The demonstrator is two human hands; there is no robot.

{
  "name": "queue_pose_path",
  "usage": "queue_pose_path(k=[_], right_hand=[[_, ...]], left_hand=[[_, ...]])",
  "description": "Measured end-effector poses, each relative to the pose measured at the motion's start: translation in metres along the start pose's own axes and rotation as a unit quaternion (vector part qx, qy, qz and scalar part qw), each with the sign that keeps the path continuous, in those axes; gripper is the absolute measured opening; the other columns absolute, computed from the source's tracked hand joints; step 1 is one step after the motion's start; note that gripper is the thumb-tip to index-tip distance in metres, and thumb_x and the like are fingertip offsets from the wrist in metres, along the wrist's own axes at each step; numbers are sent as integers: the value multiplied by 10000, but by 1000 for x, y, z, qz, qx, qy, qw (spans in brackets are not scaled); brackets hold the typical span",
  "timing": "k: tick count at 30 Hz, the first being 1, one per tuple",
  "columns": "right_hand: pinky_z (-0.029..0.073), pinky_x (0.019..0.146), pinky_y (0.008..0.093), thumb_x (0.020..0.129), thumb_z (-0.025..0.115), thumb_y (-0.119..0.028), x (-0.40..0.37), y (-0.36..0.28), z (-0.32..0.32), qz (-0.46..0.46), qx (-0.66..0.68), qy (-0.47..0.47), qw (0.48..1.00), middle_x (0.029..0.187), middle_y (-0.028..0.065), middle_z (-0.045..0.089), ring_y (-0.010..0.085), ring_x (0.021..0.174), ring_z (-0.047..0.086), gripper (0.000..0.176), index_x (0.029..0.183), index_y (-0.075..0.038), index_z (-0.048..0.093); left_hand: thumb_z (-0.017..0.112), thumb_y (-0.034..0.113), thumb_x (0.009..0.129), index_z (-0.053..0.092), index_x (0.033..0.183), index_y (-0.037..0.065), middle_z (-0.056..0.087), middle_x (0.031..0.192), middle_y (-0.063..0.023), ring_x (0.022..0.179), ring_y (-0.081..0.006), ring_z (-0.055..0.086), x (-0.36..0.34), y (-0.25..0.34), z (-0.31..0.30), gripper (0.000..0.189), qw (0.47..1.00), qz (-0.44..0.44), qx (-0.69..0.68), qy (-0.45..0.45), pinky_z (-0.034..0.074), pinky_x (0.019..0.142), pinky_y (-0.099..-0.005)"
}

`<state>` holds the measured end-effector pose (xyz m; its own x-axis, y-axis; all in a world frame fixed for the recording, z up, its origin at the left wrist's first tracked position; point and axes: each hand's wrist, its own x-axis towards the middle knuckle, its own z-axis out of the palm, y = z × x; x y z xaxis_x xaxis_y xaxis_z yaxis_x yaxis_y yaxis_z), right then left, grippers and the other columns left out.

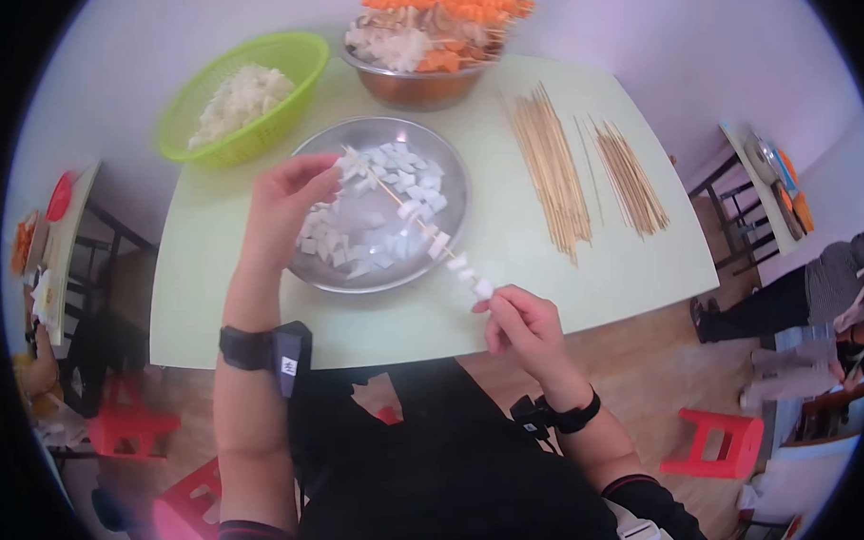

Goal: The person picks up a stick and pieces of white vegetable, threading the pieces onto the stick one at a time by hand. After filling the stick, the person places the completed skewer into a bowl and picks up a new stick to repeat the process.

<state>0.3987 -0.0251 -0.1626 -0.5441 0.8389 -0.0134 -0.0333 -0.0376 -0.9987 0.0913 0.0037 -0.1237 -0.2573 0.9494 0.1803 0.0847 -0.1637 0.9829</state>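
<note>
A thin wooden skewer (387, 188) slants over the metal plate (460, 200), with several white cut pieces (439, 245) threaded along its lower half. My right hand (527, 332) pinches its lower end, beside the last white piece. Close to the skewer's upper tip is my left hand (292, 203), its thumb and fingers pressed together; whatever lies between them is hidden. Loose white cubes (414, 177) are spread over the plate beneath.
A green basket (310, 71) of white pieces stands at the back left. Behind the plate, a metal bowl (419, 87) is heaped with loaded skewers (441, 4). Bare skewers (553, 169) lie in two bunches on the right. Red stools (716, 444) and other people surround the table.
</note>
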Motion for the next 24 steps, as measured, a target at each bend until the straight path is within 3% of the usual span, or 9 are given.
queue_pose_path(k=[10, 16, 24], right_hand=[[374, 452, 183, 960, 450, -161, -1, -4, 0, 18, -40, 5, 999, 536, 0, 529, 44, 472, 469, 236, 906, 11, 602], [377, 457, 181, 964, 444, -167, 1, -5, 0, 21, -43, -1, 999, 537, 1, 528, 46, 474, 470, 243, 909, 11, 601], [379, 463, 179, 967, 436, -164, 1, -6, 0, 27, -34, -1, 999, 542, 0, 527, 46, 479, 469, 243, 917, 11, 598]], left_hand=[[657, 90, 834, 622, 1039, -29, 643, 959, -77, 828, -134, 608, 2, -11, -9, 240, 996, 29, -33, 81, 490, 765, -257], [674, 40, 802, 617, 980, -58, 654, 912, -121, 796, -160, 633, 2, -12, -8, 211, 992, 29, -87, 89, 510, 756, -258], [685, 30, 790, 609, 976, -61, 657, 898, -118, 800, -158, 635, 1, -11, -7, 220, 992, 28, -87, 88, 509, 754, -254]])
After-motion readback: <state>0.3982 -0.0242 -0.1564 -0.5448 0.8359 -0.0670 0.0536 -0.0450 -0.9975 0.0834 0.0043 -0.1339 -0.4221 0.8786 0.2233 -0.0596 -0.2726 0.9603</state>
